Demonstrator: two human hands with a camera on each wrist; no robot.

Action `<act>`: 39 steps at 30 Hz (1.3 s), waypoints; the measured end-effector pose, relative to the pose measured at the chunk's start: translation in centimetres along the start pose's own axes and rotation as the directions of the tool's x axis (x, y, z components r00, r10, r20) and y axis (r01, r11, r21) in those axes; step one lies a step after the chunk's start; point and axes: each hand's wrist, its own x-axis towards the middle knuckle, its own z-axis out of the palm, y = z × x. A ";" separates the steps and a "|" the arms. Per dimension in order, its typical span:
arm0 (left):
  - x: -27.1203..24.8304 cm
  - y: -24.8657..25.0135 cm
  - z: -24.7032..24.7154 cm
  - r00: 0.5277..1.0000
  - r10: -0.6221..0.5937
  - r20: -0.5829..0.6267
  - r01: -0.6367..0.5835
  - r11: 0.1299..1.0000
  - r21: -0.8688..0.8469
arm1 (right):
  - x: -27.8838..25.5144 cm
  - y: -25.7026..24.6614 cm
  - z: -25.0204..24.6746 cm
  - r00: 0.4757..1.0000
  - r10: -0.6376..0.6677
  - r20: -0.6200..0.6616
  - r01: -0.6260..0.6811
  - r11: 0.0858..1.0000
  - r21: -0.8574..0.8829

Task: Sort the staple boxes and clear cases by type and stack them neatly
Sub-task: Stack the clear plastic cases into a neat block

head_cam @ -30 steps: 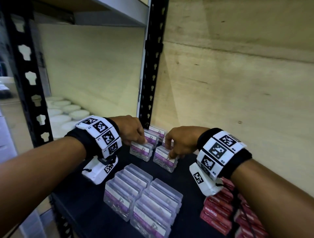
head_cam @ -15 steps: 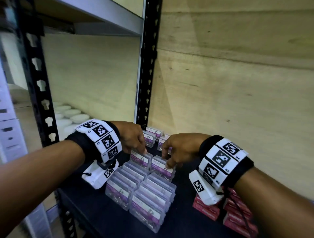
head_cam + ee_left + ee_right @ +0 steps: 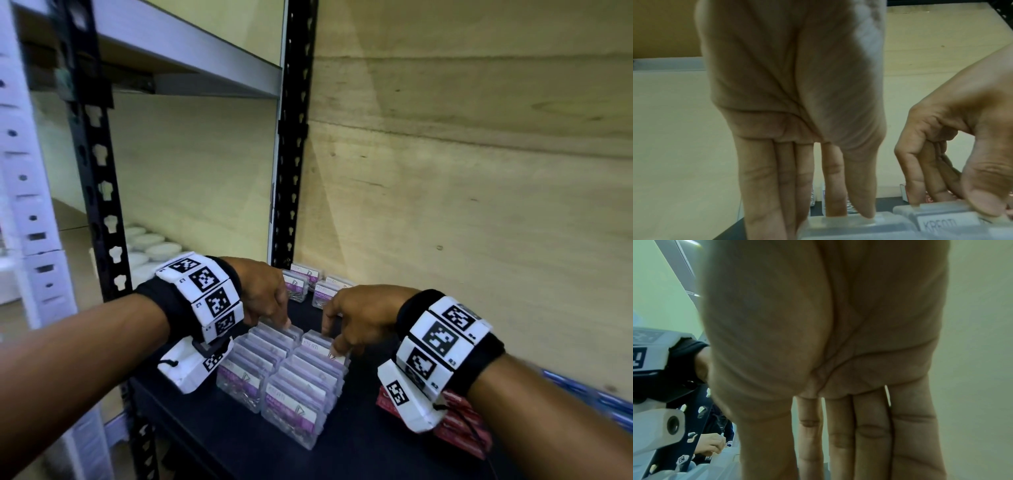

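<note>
Setting: Plywood panels backed a dark shelf (image 3: 359,442) framed by black slotted uprights (image 3: 291,144); white round lids (image 3: 156,246) sat on the next bay toward 9 o'clock.
Clear cases: two rows of clear cases (image 3: 291,380) with purple labels stood packed edge to edge at the shelf's middle; a few loose cases (image 3: 317,286) waited toward 12 o'clock by the back upright.
Staple boxes: red staple boxes (image 3: 459,425) lay toward 4 o'clock, partly hidden under the right wrist.
Left hand: the left hand (image 3: 262,294) reached down with fairly straight fingers (image 3: 835,186) behind the rearmost case of the left row and the thumb tip on its top, a narrow pinch across that case.
Right hand: the right hand (image 3: 359,317) did the same on the rearmost case of the right row, fingers behind, thumb in front; the right wrist view showed only the palm, so contact there could not be confirmed from it.
Step in hand: probably seating one case at the back of each row.
Doing it well: both cases would best be pressed toward 6 o'clock until flush with their neighbours, labels facing the same way, tops level; pressure should stay light and even so the rows did not skew or topple forward.
Remaining: the loose cases at the back looked unsorted.
</note>
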 end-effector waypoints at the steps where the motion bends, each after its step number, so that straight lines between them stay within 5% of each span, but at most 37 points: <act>1: 0.0 0.0 0.1 1.000 0.000 0.001 0.000 1.000 -0.002 | -0.2 0.0 0.0 1.000 -0.002 0.006 0.002 1.000 0.007; 31: 0.4 -0.4 -0.1 0.999 0.011 0.033 -0.010 1.000 -0.019 | -0.7 0.4 0.2 0.999 -0.013 0.041 0.013 1.000 -0.005; 39: 2.9 -1.6 -3.2 0.975 0.021 -0.223 0.007 0.992 0.123 | 1.9 3.1 -3.2 0.987 0.037 -0.155 -0.061 0.987 -0.151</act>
